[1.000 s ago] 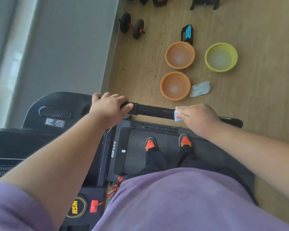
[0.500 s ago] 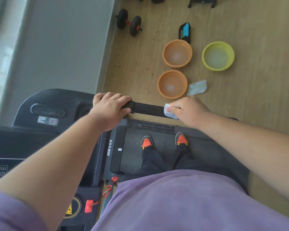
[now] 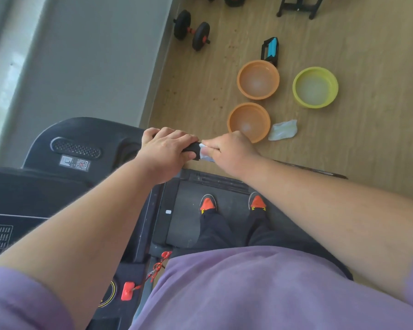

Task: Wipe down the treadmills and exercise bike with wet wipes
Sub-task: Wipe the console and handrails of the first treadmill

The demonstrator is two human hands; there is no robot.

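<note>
Fingers of the left hand (image 3: 166, 152) curl in a tight grip round the treadmill's black handrail (image 3: 193, 148). Just beside it, the right hand (image 3: 229, 153) pinches a crumpled pale wet wipe (image 3: 204, 153) against the same rail. Two orange basins (image 3: 248, 121), a yellow basin (image 3: 315, 86) and another wipe (image 3: 283, 130) lie on the wooden floor (image 3: 355, 139) beyond.
</note>
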